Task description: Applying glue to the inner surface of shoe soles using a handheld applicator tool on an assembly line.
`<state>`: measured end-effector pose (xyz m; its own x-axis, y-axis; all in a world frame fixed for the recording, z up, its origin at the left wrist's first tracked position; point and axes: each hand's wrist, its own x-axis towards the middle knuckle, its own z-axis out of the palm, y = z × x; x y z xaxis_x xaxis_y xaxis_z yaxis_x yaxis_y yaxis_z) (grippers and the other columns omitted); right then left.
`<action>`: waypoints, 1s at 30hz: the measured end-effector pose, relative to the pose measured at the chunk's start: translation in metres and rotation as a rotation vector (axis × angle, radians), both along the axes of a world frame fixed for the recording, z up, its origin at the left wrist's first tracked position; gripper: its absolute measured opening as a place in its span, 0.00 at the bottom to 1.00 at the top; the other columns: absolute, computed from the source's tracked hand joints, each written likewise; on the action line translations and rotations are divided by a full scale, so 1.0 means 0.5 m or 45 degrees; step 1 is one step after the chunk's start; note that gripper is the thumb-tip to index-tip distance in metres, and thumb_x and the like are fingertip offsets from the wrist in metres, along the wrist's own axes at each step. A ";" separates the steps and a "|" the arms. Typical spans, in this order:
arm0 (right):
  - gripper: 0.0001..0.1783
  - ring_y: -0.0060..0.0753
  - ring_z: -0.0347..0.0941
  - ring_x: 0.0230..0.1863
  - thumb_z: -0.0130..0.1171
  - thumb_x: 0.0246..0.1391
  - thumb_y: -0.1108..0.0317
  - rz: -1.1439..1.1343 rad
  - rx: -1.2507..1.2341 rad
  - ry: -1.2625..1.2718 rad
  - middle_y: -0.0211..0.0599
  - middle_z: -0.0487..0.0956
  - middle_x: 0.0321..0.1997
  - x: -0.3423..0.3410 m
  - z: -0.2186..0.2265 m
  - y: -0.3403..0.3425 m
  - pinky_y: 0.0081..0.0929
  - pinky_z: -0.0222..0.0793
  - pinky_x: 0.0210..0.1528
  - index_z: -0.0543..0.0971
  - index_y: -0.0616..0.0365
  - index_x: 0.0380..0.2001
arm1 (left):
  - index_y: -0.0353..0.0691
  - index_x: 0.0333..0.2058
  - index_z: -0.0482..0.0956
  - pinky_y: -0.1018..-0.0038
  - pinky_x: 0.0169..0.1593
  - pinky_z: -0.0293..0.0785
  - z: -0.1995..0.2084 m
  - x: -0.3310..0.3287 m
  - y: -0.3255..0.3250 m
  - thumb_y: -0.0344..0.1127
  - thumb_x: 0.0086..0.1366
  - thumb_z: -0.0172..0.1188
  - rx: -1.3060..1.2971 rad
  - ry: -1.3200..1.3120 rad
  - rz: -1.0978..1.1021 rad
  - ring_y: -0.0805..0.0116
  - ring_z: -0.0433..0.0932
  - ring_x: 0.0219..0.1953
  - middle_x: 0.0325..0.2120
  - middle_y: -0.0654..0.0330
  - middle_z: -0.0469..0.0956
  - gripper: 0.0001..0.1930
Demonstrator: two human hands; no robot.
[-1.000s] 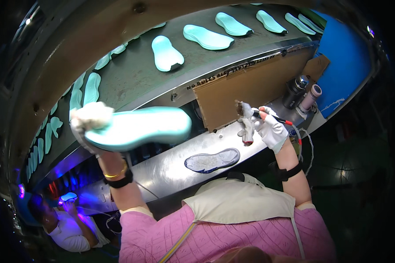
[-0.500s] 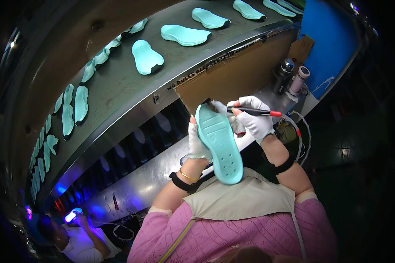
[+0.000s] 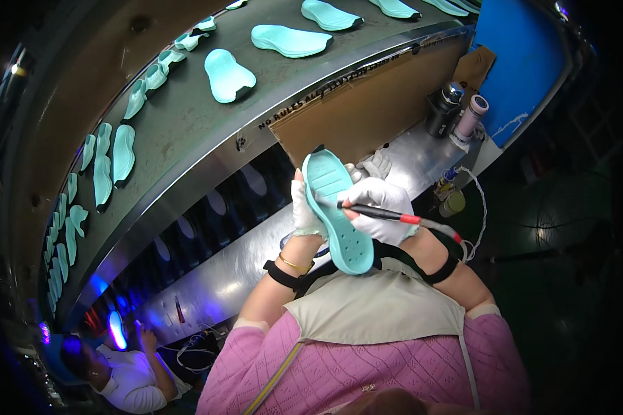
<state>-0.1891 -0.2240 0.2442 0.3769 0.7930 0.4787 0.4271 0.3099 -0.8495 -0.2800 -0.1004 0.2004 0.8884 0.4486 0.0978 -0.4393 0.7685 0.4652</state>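
I hold a mint-green shoe sole upright in front of my chest, its inner side facing me. My left hand, in a white glove, grips the sole's left edge. In a white glove too, my right hand holds a thin black and red brush-like tool, with its tip touching the sole's middle. Both wrists carry black straps, and the left also wears a gold bangle.
A grey conveyor belt curves across the upper left, carrying several mint soles. A steel bench below it holds small canisters and a brown board. A blue panel stands at right. Another person works at lower left.
I swung the sole from far out on my left to in front of my chest and turned it upright. My right hand brought the tool onto its inner face.
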 end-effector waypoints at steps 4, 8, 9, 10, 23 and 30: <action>0.05 0.19 0.74 0.35 0.60 0.45 0.79 0.057 -0.211 0.599 0.34 0.78 0.33 0.025 -0.029 -0.039 0.18 0.69 0.40 0.77 0.61 0.29 | 0.39 0.56 0.59 0.60 0.54 0.65 -0.014 -0.022 -0.016 0.71 0.55 0.34 -0.106 0.188 -0.163 0.54 0.70 0.49 0.48 0.49 0.68 0.43; 0.06 0.16 0.72 0.34 0.61 0.44 0.78 -0.073 -0.074 0.495 0.33 0.79 0.32 0.037 -0.074 -0.076 0.16 0.69 0.39 0.77 0.61 0.28 | 0.40 0.56 0.57 0.66 0.52 0.68 -0.029 -0.050 -0.093 0.74 0.50 0.37 0.263 0.357 -0.270 0.61 0.70 0.48 0.48 0.55 0.69 0.46; 0.06 0.16 0.72 0.34 0.61 0.44 0.78 -0.082 -0.078 0.504 0.33 0.79 0.32 0.035 -0.078 -0.075 0.16 0.69 0.39 0.77 0.61 0.28 | 0.40 0.56 0.58 0.67 0.52 0.68 -0.042 -0.050 -0.099 0.73 0.51 0.38 0.224 0.412 -0.244 0.62 0.70 0.48 0.48 0.55 0.69 0.45; 0.06 0.16 0.72 0.33 0.61 0.44 0.78 -0.064 -0.190 0.562 0.32 0.79 0.31 0.025 -0.079 -0.078 0.16 0.69 0.38 0.77 0.60 0.28 | 0.40 0.56 0.57 0.66 0.51 0.69 -0.076 -0.051 -0.091 0.73 0.51 0.39 0.185 0.426 -0.217 0.60 0.71 0.48 0.48 0.54 0.69 0.45; 0.07 0.19 0.74 0.34 0.63 0.42 0.78 -0.010 -0.166 0.593 0.34 0.79 0.31 0.033 -0.036 -0.076 0.17 0.70 0.37 0.77 0.62 0.28 | 0.43 0.55 0.60 0.62 0.48 0.71 -0.007 0.048 -0.063 0.80 0.41 0.41 -0.184 0.102 0.053 0.57 0.73 0.43 0.46 0.53 0.71 0.52; 0.07 0.21 0.74 0.34 0.62 0.43 0.78 0.161 -0.081 0.466 0.35 0.79 0.31 0.030 -0.029 -0.083 0.21 0.71 0.39 0.76 0.62 0.29 | 0.43 0.53 0.62 0.60 0.49 0.69 -0.008 0.059 -0.015 0.74 0.37 0.56 -0.249 -0.145 -0.104 0.54 0.73 0.43 0.47 0.51 0.70 0.50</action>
